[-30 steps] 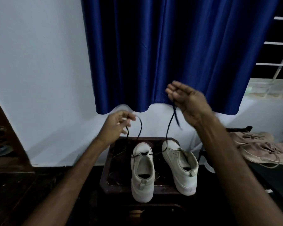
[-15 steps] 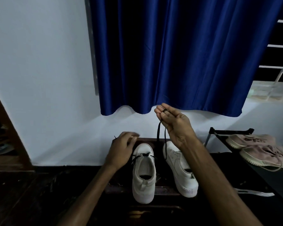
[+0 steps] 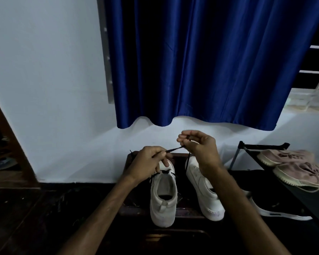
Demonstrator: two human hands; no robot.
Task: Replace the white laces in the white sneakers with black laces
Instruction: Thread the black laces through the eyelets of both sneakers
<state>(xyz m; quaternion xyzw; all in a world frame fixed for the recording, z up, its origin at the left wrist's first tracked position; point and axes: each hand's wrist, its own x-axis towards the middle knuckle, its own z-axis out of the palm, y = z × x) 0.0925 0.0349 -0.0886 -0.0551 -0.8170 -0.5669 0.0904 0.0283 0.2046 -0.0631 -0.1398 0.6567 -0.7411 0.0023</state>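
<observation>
Two white sneakers stand heel-toward-me on a dark wooden stool. The left sneaker has a black lace threaded across its lower eyelets. My left hand hovers over that shoe's toe and pinches one stretch of the lace. My right hand is a little higher, above the right sneaker, and pinches the same lace, which runs taut between both hands. A loose end of lace hangs down beside the right shoe.
A blue curtain hangs over the white wall behind. A black rack at right carries a pair of pink sneakers. A white strip lies on the dark floor by the stool. A brown wooden edge stands at left.
Both hands have come down and together. The right hand dropped from curtain height to just above the shoes, and the lace now stretches between the two hands.
</observation>
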